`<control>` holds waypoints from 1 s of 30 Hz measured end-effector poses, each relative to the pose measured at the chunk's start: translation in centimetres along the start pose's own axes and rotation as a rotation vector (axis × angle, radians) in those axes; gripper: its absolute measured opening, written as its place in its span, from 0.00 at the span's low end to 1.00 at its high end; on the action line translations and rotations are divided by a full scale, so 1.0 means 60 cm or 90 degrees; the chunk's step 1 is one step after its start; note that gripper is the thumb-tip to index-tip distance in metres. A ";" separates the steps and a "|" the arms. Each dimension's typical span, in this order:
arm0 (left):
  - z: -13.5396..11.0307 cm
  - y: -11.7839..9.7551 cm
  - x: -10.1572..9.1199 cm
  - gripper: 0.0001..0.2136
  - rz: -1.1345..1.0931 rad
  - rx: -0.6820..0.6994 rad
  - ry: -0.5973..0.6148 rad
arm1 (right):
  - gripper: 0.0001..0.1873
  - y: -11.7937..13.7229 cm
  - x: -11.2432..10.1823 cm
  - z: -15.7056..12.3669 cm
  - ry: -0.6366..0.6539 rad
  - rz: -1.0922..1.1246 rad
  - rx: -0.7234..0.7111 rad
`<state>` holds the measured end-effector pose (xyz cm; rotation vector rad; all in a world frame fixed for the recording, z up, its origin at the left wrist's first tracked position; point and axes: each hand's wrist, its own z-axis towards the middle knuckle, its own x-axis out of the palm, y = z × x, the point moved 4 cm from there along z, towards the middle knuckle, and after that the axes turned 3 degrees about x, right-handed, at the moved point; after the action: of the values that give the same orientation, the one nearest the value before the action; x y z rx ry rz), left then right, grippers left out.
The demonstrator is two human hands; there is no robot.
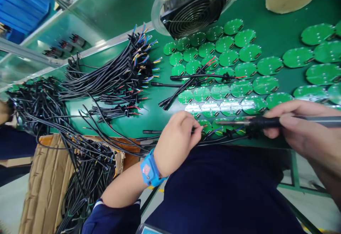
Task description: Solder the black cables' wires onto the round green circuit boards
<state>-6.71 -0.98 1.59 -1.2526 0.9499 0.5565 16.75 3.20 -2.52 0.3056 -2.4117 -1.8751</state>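
Note:
My left hand [177, 143] pinches thin coloured wire ends [210, 131] at a round green circuit board [205, 126], close to the table's front edge. A blue wrist strap [149, 168] circles that wrist. My right hand [293, 124] grips a soldering iron [279, 121], its thin metal tip [221, 122] reaching left over the boards, near my left fingertips. Several round green circuit boards [229, 61] lie in rows on the green mat [277, 24]. Some have black cables with coloured leads [202, 76] lying across them.
A large bundle of black cables [112, 77] with coloured ends spreads left across the mat and hangs into a cardboard box [45, 180]. A caged fan [194, 14] stands at the back. A blue crate [21, 3] and a shelf holding small parts [65, 45] are at the upper left.

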 end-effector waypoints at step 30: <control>0.013 0.008 0.037 0.04 -0.036 -0.030 0.010 | 0.09 0.002 0.003 0.008 0.068 -0.220 -0.112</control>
<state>-5.68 -0.41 -0.51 -1.3242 0.9167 0.5284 16.47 3.67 -2.52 0.8324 -2.2159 -2.1239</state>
